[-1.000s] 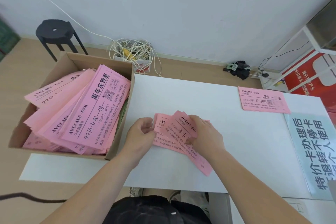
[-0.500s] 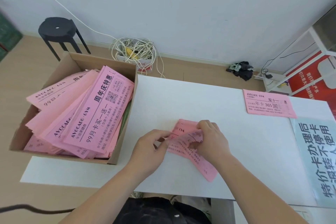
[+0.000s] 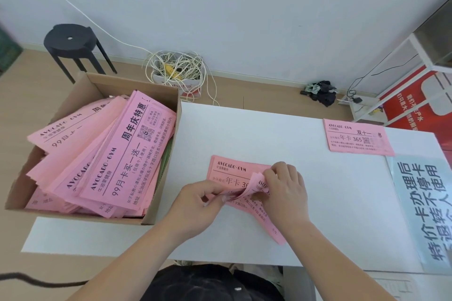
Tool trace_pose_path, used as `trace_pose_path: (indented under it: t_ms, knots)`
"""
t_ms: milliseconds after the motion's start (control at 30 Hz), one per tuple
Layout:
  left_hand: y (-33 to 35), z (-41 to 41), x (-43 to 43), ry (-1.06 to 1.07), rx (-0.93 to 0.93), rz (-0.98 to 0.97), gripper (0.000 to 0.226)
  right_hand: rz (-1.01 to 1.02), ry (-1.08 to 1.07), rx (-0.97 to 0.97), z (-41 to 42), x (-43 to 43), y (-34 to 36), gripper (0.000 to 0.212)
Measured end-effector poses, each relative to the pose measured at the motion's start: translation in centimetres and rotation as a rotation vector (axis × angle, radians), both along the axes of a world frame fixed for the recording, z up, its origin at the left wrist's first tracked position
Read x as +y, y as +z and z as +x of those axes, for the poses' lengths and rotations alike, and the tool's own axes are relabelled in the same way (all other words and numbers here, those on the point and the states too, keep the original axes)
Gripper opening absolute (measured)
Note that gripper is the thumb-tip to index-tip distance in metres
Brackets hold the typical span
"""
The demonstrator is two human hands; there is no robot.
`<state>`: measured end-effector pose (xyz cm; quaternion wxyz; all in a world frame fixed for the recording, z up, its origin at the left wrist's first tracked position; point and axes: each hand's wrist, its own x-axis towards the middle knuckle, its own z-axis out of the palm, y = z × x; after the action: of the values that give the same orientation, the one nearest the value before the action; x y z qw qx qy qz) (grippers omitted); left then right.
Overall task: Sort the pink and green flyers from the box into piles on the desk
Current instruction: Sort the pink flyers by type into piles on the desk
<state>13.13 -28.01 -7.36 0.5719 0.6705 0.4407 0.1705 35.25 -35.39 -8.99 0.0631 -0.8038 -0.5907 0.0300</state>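
Pink flyers [image 3: 232,176] in a small bunch are laid on the white tabletop [image 3: 269,129], near its front edge and just right of the cardboard box [image 3: 151,95]. The near edge of the bunch is pinched by the left hand [image 3: 198,200], with thumb and fingers [image 3: 208,189] curled together on the paper. The upper sheets are bent upward at one corner by the right hand [image 3: 286,193], and its fingers are clamped on them. A flat pile [image 3: 357,138] of pink sheets is set at the far right of the tabletop, well apart from both hands. The box is filled with a loose pink stack [image 3: 117,154]. A green edge [image 3: 167,156] is visible along its right wall.
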Motion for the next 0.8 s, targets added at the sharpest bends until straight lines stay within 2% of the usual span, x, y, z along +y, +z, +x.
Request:
trace_pose_path:
  t_ms: [133, 267, 367, 433, 500, 600, 800]
  knots:
    - [-0.2, -0.7, 0.1, -0.043, 0.017, 0.034, 0.03, -0.029, -0.01, 0.035, -0.6, -0.3, 0.5, 0.046]
    - [0.5, -0.8, 0.5, 0.028, 0.004, -0.047, 0.032, -0.136, 0.038, 0.12, -0.5, -0.1, 3.1, 0.022]
    - [1.2, -0.6, 0.9, 0.058, -0.024, -0.105, 0.019, -0.183, 0.084, 0.14, -0.4, 0.0, 5.6, 0.012]
    - [2.2, -0.4, 1.0, -0.004, -0.069, -0.183, 0.012, -0.211, 0.128, 0.102, -0.4, 0.1, 7.3, 0.009]
    - [3.2, 0.1, 0.9, -0.134, -0.078, -0.207, 0.032, -0.236, 0.182, 0.044, -0.5, 0.3, 8.8, 0.008]
    - [4.0, 1.5, 0.7, -0.154, -0.079, -0.085, 0.029, -0.217, 0.202, -0.035, -1.0, 0.8, 10.9, 0.008]
    - [4.3, 1.5, 1.8, -0.083, -0.089, -0.008, 0.035, 0.045, -0.157, -0.102, 2.9, -2.4, 10.5, 0.011]
